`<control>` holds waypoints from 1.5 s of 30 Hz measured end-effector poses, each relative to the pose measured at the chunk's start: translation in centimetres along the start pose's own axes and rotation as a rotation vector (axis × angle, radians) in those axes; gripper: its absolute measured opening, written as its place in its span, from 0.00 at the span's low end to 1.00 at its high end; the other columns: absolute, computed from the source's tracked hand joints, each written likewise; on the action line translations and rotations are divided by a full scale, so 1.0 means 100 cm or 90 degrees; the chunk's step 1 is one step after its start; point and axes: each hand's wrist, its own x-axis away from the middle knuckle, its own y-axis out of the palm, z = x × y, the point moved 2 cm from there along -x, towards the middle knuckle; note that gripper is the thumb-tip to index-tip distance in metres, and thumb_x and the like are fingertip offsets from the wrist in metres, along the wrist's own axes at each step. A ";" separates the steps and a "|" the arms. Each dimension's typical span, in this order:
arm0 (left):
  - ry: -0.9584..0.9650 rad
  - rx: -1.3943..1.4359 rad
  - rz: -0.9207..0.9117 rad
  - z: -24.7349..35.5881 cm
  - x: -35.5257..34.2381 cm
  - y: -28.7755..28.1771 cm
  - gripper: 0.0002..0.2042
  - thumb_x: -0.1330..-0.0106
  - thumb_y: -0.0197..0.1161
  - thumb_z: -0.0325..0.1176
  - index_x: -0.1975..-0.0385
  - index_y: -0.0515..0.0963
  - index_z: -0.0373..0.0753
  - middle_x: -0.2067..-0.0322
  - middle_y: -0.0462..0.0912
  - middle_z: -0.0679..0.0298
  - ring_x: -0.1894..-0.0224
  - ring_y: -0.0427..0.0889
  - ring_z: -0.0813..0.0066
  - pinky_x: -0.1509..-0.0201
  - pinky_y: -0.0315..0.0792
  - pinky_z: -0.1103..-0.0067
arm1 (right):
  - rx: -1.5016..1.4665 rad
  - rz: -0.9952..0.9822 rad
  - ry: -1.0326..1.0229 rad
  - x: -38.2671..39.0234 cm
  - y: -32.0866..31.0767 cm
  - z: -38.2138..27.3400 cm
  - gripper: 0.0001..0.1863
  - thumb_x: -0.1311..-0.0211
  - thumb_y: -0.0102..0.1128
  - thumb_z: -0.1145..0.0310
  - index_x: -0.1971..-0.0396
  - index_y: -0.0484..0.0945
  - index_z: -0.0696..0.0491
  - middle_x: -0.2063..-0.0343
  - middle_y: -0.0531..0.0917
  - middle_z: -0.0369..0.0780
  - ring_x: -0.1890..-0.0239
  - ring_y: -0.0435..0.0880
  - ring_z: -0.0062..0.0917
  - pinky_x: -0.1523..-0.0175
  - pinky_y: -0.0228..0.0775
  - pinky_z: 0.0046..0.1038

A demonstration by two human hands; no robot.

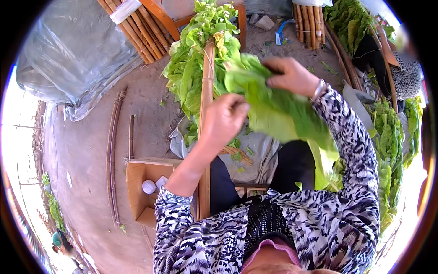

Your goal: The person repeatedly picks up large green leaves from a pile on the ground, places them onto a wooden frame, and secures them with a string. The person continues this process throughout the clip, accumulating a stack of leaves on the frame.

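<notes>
A bamboo pole [207, 86] runs lengthwise in front of me, its near end against my body. Green tobacco leaves [187, 68] hang in a thick row along its far part, and thin string crosses the pole there. My right hand [292, 78] is closed on the upper edge of a bunch of large tobacco leaves [273, 107], which droops toward my lap, slightly blurred. Just right of the pole, my left hand [226, 116] has its fingers curled in a pinch beside these leaves. Whatever it pinches is hidden.
At my left stands an open cardboard box [137, 182] holding a white ball of string [148, 187]. Two thin poles [114, 155] lie on the floor. Bundled bamboo poles [141, 29] stand far left. More leaves [388, 150] are piled at right, near another person [406, 77].
</notes>
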 end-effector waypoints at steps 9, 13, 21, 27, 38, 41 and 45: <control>-0.008 0.231 0.034 -0.006 -0.131 -0.038 0.16 0.39 0.58 0.31 0.50 0.74 0.44 0.73 0.77 0.72 0.77 0.72 0.86 0.74 0.69 0.86 | 0.528 0.188 -0.396 -0.134 0.047 0.087 0.17 0.56 0.55 0.79 0.62 0.77 0.51 0.71 0.79 0.38 0.68 0.78 0.31 0.61 0.70 0.29; -0.237 -0.169 0.261 -0.121 -0.147 -0.121 0.15 0.34 0.50 0.37 0.49 0.74 0.45 0.79 0.75 0.67 0.80 0.70 0.83 0.75 0.69 0.84 | -0.091 -0.037 -0.042 -0.143 0.044 0.117 0.23 0.48 0.58 0.77 0.49 0.71 0.58 0.56 0.79 0.40 0.52 0.76 0.25 0.45 0.66 0.24; -0.228 -0.187 0.375 -0.240 -0.129 -0.108 0.11 0.38 0.55 0.38 0.63 0.80 0.40 0.78 0.80 0.58 0.77 0.79 0.72 0.68 0.71 0.78 | -0.214 0.638 -0.018 -0.184 0.142 0.175 0.20 0.41 0.54 0.71 0.50 0.68 0.61 0.57 0.77 0.43 0.53 0.75 0.29 0.46 0.65 0.28; -0.244 -0.235 0.463 -0.246 -0.150 -0.104 0.13 0.39 0.54 0.37 0.62 0.80 0.37 0.70 0.81 0.54 0.68 0.80 0.68 0.61 0.71 0.74 | -0.314 0.692 0.214 -0.233 0.210 0.201 0.26 0.33 0.36 0.51 0.49 0.70 0.56 0.62 0.77 0.47 0.61 0.76 0.36 0.54 0.68 0.31; -0.276 0.306 0.222 -0.295 -0.181 -0.111 0.17 0.33 0.48 0.34 0.48 0.65 0.33 0.71 0.69 0.63 0.78 0.61 0.81 0.78 0.57 0.84 | -0.061 0.403 0.263 -0.103 0.066 0.203 0.18 0.44 0.51 0.58 0.58 0.78 0.52 0.61 0.79 0.46 0.59 0.78 0.38 0.51 0.70 0.38; -0.246 0.514 0.216 -0.249 -0.142 -0.161 0.19 0.31 0.47 0.32 0.44 0.60 0.31 0.76 0.64 0.68 0.86 0.53 0.88 0.89 0.51 0.89 | -0.005 0.494 0.218 0.035 0.011 0.201 0.17 0.45 0.54 0.59 0.58 0.78 0.49 0.62 0.80 0.41 0.59 0.79 0.33 0.53 0.71 0.34; -0.283 0.536 0.088 -0.192 -0.096 -0.155 0.21 0.32 0.48 0.34 0.41 0.60 0.34 0.82 0.57 0.73 0.88 0.52 0.88 0.90 0.50 0.89 | 0.442 0.686 0.601 0.263 -0.069 0.257 0.12 0.50 0.56 0.69 0.63 0.78 0.49 0.68 0.79 0.42 0.67 0.79 0.35 0.64 0.73 0.34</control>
